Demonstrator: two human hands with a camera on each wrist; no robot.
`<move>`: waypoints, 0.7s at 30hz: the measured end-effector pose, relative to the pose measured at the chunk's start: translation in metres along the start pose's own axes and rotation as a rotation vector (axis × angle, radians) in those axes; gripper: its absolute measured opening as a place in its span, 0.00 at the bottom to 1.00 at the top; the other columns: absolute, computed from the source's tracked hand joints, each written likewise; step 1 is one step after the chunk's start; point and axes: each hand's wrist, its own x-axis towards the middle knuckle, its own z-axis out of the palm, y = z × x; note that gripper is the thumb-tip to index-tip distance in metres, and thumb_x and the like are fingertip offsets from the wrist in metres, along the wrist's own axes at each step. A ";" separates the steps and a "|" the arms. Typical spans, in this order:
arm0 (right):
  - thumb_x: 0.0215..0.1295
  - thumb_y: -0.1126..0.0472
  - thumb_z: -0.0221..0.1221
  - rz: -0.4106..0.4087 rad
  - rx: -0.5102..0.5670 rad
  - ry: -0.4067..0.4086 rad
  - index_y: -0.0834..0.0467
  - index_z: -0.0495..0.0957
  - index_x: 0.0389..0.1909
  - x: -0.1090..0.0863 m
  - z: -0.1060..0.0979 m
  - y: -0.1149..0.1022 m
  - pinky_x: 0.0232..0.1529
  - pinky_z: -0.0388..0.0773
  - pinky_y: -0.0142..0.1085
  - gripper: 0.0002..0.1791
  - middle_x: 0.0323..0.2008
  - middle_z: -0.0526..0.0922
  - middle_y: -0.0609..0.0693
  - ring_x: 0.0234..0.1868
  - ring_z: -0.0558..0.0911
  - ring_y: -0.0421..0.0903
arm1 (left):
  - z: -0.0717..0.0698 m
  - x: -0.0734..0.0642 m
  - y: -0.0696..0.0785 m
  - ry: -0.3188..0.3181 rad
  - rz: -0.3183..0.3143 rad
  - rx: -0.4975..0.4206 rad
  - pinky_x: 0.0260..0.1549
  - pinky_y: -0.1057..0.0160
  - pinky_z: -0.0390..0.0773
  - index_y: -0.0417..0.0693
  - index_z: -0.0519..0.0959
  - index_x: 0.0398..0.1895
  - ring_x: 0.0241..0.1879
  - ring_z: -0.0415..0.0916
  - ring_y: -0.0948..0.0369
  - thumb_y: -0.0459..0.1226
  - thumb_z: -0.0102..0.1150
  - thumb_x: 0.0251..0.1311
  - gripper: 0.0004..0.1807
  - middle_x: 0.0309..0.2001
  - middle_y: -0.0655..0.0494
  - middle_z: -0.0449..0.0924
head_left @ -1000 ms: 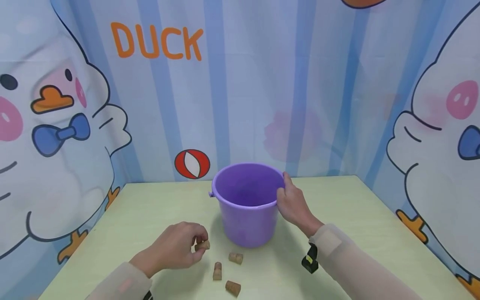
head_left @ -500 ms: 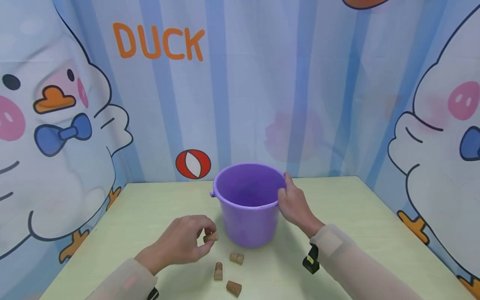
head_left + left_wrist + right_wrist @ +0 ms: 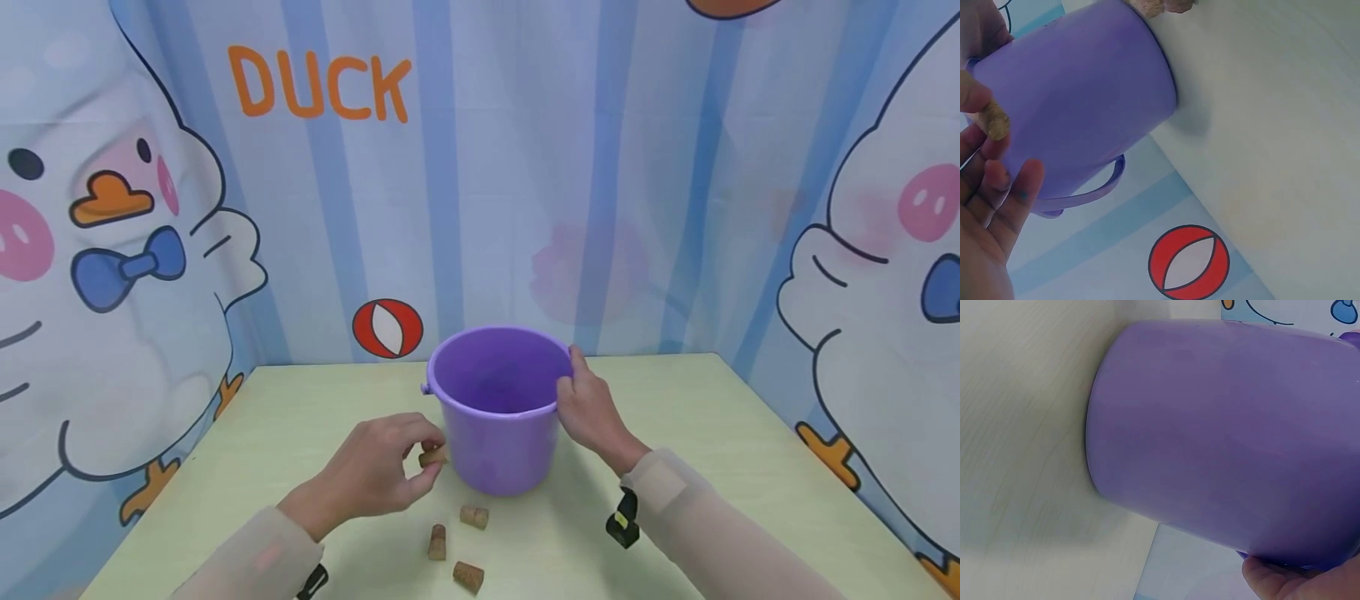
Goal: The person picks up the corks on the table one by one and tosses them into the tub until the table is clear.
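Observation:
A purple bucket (image 3: 498, 450) stands upright on the pale table, its mouth facing up. My right hand (image 3: 592, 408) grips its rim on the right side; in the right wrist view the thumb (image 3: 1266, 578) shows at the rim. In my left hand (image 3: 382, 467) a cork (image 3: 432, 457) is pinched between thumb and fingers, just left of the bucket's wall and below rim height. The left wrist view shows that cork (image 3: 995, 120) in front of the purple side, with the other fingers (image 3: 1019, 200) spread loosely. The bucket's floor is hidden.
Three more corks lie on the table in front of the bucket: one cork (image 3: 474, 517) nearest it, another cork (image 3: 437, 542) to the left, and a darker cork (image 3: 468, 577) nearer me. A duck-printed curtain (image 3: 495, 167) encloses the table's back and sides.
My left hand has moved up and to the right with the cork, closer to the bucket. The right hand and the bucket have stayed in place.

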 end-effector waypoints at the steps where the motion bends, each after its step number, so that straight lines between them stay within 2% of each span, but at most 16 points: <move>1: 0.75 0.60 0.35 -0.001 0.002 0.000 0.66 0.40 0.82 0.000 0.000 0.000 0.76 0.54 0.54 0.37 0.78 0.55 0.66 0.77 0.58 0.60 | 0.000 0.001 0.000 0.011 0.013 0.002 0.26 0.71 0.74 0.58 0.79 0.31 0.30 0.72 0.71 0.33 0.72 0.53 0.11 0.29 0.69 0.76; 5: 0.75 0.60 0.35 -0.003 0.007 -0.001 0.66 0.39 0.82 0.000 0.001 -0.001 0.76 0.54 0.54 0.37 0.78 0.55 0.66 0.77 0.58 0.60 | -0.003 0.006 0.002 0.049 0.047 0.019 0.25 0.72 0.74 0.56 0.79 0.31 0.29 0.71 0.71 0.33 0.72 0.52 0.10 0.28 0.68 0.76; 10: 0.75 0.60 0.35 0.002 0.004 -0.005 0.65 0.39 0.82 0.000 0.000 -0.001 0.76 0.54 0.54 0.37 0.78 0.55 0.66 0.78 0.57 0.60 | -0.005 0.012 0.004 0.063 0.056 0.027 0.26 0.72 0.74 0.56 0.79 0.32 0.30 0.70 0.71 0.34 0.71 0.54 0.10 0.29 0.68 0.75; 16: 0.75 0.60 0.34 0.007 -0.002 -0.008 0.65 0.39 0.82 -0.001 0.000 -0.001 0.76 0.54 0.54 0.37 0.78 0.54 0.65 0.78 0.57 0.60 | -0.007 0.021 0.007 0.121 0.117 0.033 0.23 0.72 0.69 0.55 0.76 0.32 0.30 0.68 0.70 0.33 0.69 0.54 0.11 0.29 0.65 0.72; 21: 0.75 0.60 0.34 0.010 -0.012 -0.004 0.65 0.39 0.82 0.000 -0.001 0.000 0.76 0.55 0.55 0.37 0.78 0.54 0.66 0.78 0.57 0.60 | -0.009 0.028 0.008 0.154 0.144 0.046 0.22 0.73 0.68 0.54 0.78 0.34 0.30 0.69 0.70 0.32 0.69 0.54 0.10 0.30 0.65 0.73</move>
